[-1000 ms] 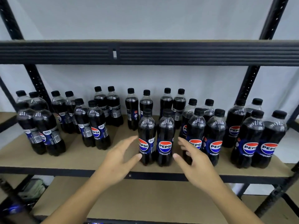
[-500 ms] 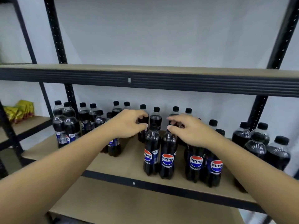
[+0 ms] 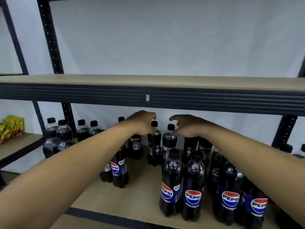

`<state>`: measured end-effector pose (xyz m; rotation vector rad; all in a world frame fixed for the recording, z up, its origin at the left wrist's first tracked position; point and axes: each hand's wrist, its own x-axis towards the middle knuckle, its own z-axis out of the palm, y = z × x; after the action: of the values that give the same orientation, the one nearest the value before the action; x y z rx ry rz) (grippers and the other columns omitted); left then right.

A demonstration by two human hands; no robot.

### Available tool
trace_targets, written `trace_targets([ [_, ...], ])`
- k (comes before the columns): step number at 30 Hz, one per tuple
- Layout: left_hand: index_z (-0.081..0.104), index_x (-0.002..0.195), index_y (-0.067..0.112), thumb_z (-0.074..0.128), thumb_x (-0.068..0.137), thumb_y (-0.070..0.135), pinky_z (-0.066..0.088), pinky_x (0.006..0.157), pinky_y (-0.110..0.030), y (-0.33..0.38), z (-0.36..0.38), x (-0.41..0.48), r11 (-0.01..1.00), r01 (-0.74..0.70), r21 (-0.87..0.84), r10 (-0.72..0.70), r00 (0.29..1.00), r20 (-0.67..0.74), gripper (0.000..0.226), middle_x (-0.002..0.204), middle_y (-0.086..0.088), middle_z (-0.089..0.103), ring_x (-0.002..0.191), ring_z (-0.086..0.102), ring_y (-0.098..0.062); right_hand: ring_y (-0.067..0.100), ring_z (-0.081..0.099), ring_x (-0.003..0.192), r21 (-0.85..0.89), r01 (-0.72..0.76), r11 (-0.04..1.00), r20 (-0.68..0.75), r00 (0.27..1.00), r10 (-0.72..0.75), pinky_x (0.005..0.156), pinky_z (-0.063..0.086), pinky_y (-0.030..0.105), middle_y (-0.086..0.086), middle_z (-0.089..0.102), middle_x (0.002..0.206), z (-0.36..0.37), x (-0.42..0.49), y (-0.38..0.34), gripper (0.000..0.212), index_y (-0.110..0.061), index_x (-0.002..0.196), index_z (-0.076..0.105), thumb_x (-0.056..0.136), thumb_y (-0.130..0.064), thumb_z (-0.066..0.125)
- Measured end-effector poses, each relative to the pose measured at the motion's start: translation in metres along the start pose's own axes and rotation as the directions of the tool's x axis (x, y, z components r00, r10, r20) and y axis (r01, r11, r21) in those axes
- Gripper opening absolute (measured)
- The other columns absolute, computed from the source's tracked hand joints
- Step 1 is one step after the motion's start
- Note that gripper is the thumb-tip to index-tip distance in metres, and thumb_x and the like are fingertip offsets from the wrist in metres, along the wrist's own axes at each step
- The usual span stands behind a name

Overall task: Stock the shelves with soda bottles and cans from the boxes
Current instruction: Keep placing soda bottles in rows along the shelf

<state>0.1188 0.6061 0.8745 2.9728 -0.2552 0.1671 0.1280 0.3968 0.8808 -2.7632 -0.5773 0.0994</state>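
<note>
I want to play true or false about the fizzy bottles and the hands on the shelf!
1. The dark plastic soda bottles have black caps. True.
2. The tan upper shelf board is full of cans. False: it shows no cans.
3. Both hands reach toward bottles at the back. True: the left hand and right hand are by their caps.
4. The yellow packets lie on the right. False: far left.

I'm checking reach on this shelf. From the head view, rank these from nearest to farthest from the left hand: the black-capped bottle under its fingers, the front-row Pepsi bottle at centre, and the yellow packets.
1. Black-capped bottle: right at the left hand's fingertips, back row.
2. Front-row Pepsi bottle: lower, toward the shelf's front edge.
3. Yellow packets: far left, on the neighbouring shelf.
</note>
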Motion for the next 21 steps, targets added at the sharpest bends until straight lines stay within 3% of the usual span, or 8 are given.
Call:
trace_targets([
  [4,0.036,0.156,0.020,0.069,0.095,0.041,0.041,0.093,-0.025,-0.014,0.013,0.036,0.998,-0.065,-0.023,0.066,0.997,0.028,0.073,0.155,-0.007,0.044,0.134,0.049,-0.024,0.022,0.038,0.145,-0.127,-0.022,0.992,0.019,0.999,0.025,0.109,0.036,0.029,0.001,0.034,0.162,0.013,0.038,-0.002,0.074,-0.026,0.158,0.031,0.095,-0.043,0.067],
  [7,0.046,0.150,0.020,0.066,0.096,0.045,0.047,0.099,-0.032,-0.019,0.024,0.056,0.994,-0.106,0.012,0.105,0.994,0.034,0.064,0.148,-0.007,0.052,0.128,0.053,-0.024,0.023,0.050,0.130,-0.151,-0.012,0.988,-0.031,0.999,0.007,0.096,0.044,0.030,0.005,0.050,0.148,0.020,0.055,-0.002,0.059,-0.020,0.147,0.048,0.096,-0.045,0.064],
  [9,0.054,0.141,0.019,0.064,0.097,0.044,0.048,0.084,-0.031,-0.020,0.031,0.063,0.992,-0.125,0.025,0.125,0.992,0.024,0.052,0.136,-0.006,0.059,0.116,0.057,-0.023,0.022,0.057,0.109,-0.142,0.001,0.990,-0.060,0.998,-0.010,0.078,0.044,0.030,0.005,0.059,0.128,0.025,0.063,0.002,0.049,-0.020,0.134,0.055,0.094,-0.045,0.067],
  [12,0.060,0.128,0.017,0.063,0.099,0.035,0.035,0.061,-0.024,-0.018,0.033,0.064,0.988,-0.154,0.023,0.155,0.987,-0.049,0.034,0.125,-0.006,0.061,0.100,0.054,-0.019,0.017,0.055,0.085,-0.145,0.015,0.989,-0.107,0.994,-0.031,0.061,0.038,0.030,-0.004,0.057,0.094,0.031,0.068,0.005,0.029,-0.020,0.109,0.056,0.092,-0.039,0.070],
  [14,0.063,0.120,0.016,0.065,0.098,0.030,0.030,0.057,-0.021,-0.017,0.033,0.062,0.983,-0.184,0.026,0.185,0.979,-0.086,0.026,0.117,-0.004,0.062,0.095,0.051,-0.016,0.018,0.055,0.086,-0.137,0.028,0.990,-0.148,0.988,-0.048,0.061,0.038,0.030,-0.007,0.054,0.089,0.032,0.067,0.004,0.021,-0.021,0.098,0.058,0.090,-0.033,0.073],
  [16,0.066,0.116,0.016,0.069,0.096,0.026,0.035,0.061,-0.022,-0.014,0.034,0.060,0.975,-0.221,0.017,0.222,0.969,-0.104,0.023,0.112,-0.001,0.063,0.098,0.055,-0.017,0.016,0.054,0.090,-0.139,0.039,0.990,-0.155,0.986,-0.061,0.068,0.043,0.030,-0.006,0.055,0.093,0.029,0.064,0.004,0.019,-0.022,0.095,0.059,0.087,-0.028,0.075],
  [21,0.069,0.117,0.019,0.069,0.095,0.021,0.049,0.084,-0.028,-0.001,0.040,0.057,0.955,-0.294,-0.041,0.286,0.948,-0.142,0.023,0.119,-0.005,0.068,0.108,0.063,-0.021,0.017,0.060,0.098,-0.088,0.001,0.996,-0.095,0.995,-0.010,0.083,0.054,0.034,-0.001,0.062,0.111,0.018,0.048,0.014,0.033,-0.024,0.111,0.060,0.084,-0.016,0.077],
])
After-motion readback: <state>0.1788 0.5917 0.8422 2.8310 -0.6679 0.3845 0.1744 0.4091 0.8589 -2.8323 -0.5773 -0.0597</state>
